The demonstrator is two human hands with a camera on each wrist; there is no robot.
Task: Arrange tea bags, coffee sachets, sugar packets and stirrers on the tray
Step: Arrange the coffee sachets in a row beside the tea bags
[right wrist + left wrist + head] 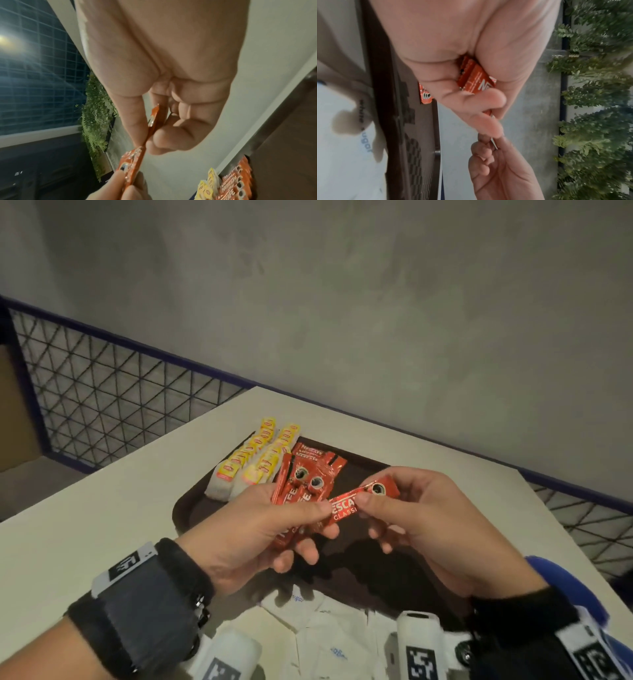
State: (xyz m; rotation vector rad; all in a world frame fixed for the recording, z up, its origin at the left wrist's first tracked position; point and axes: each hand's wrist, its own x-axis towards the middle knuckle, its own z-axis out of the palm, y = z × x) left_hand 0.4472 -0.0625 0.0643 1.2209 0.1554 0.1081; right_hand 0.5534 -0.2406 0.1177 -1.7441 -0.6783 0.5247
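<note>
Above the brown tray, left hand gripping red coffee sachets, right hand pinching one sachet.

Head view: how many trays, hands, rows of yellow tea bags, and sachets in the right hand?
Tray: 1
Hands: 2, left hand and right hand
Tea bag rows: 2
Sachet pinched in the right hand: 1
Total: 6

Left hand grips red coffee sachets
</note>
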